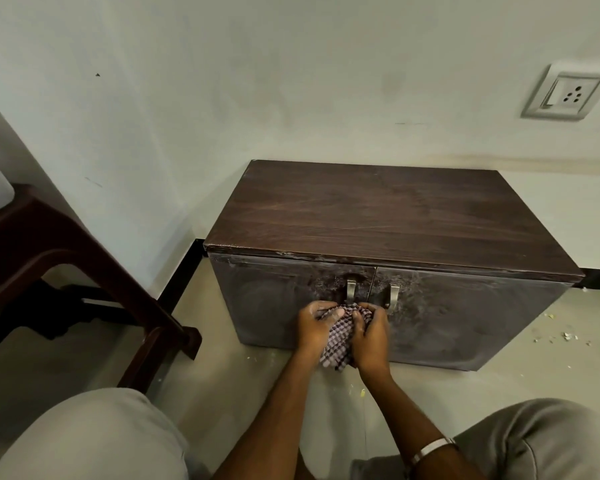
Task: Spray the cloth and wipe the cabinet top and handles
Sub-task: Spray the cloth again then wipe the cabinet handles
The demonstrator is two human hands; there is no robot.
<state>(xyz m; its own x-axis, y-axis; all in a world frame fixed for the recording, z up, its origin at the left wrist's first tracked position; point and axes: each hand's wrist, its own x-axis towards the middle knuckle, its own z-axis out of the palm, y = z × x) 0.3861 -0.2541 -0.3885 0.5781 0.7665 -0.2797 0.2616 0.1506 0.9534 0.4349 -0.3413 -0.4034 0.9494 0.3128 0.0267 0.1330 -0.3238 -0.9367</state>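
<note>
A low dark-brown cabinet (388, 216) stands on the floor against the wall, with a wood-grain top and two dusty doors. Two metal handles sit side by side at the door seam: the left handle (351, 289) and the right handle (393, 295). A checked cloth (340, 336) is bunched between my hands just below the left handle. My left hand (316, 329) grips its left side and my right hand (371, 336) grips its right side, both in front of the doors. No spray bottle is in view.
A dark brown plastic chair (59, 265) stands to the left of the cabinet. My knees in grey trousers fill the bottom corners. Small white and yellow crumbs (565, 336) lie on the floor at the right. A wall socket (565, 97) is at upper right.
</note>
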